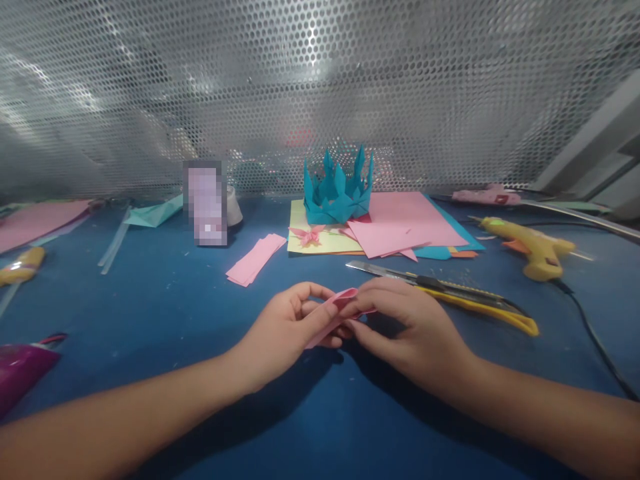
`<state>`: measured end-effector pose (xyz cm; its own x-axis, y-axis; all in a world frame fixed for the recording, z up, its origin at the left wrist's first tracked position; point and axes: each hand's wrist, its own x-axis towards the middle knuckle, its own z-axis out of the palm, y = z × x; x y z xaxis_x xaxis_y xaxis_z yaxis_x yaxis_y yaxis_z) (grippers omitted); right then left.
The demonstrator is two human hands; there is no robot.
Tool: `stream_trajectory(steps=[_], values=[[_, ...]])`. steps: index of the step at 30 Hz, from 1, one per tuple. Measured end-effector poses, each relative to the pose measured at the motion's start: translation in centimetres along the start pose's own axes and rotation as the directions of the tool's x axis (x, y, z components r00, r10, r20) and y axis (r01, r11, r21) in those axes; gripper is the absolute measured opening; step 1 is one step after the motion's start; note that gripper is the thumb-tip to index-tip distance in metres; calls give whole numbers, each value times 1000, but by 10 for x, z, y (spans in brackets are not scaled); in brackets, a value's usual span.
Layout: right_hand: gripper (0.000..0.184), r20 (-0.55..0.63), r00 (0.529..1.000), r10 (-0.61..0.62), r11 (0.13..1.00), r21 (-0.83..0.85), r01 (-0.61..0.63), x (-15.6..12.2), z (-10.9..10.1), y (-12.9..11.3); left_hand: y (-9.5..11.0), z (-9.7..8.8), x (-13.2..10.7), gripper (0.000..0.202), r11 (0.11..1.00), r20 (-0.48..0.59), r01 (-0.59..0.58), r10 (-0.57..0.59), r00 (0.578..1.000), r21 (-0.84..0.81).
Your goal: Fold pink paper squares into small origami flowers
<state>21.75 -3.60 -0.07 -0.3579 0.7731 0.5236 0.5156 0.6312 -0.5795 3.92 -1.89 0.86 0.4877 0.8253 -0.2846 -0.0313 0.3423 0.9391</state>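
Note:
Between my two hands is a folded strip of pink paper (345,298), held a little above the blue table. My left hand (295,317) grips its lower left part, thumb on top and fingers underneath. At the strip's upper right end, my right hand (400,320) pinches it with thumb and fingers, which hide part of the fold. A small stack of pink paper strips (256,260) lies just beyond my left hand. Past my right hand rests a utility knife (450,290) with a yellow handle, its blade pointing left.
A blue paper crown (337,197) stands on coloured sheets (410,220) near the perforated metal panel (280,87). A yellow glue gun (535,247) with its cord lies at right. A blurred-out phone-like object (206,200) stands at back left; a purple object (23,373) lies at near left.

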Motion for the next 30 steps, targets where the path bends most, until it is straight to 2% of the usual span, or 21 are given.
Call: stream_trajectory(steps=[11, 13, 19, 24, 30], values=[[14, 77, 986, -149, 981, -114, 157, 1, -5, 1, 1, -3, 1, 25, 1000, -8, 20, -20, 1000, -15], [17, 66, 990, -126, 987, -89, 132, 0, -5, 0, 1, -3, 2, 26, 999, -30, 15, -17, 999, -37], [21, -65, 997, 37, 998, -48, -40, -1, -4, -4, 3, -3, 1, 24, 999, -84, -10, 5, 996, -52], [23, -30, 998, 57, 998, -15, -57, 0, -3, -3, 6, -3, 0, 18, 1000, -70, -7, 5, 998, -28], [17, -22, 999, 45, 999, 10, -45, 1, -3, -2, 7, -4, 0, 22, 1000, 4, -6, 7, 1000, -22]])
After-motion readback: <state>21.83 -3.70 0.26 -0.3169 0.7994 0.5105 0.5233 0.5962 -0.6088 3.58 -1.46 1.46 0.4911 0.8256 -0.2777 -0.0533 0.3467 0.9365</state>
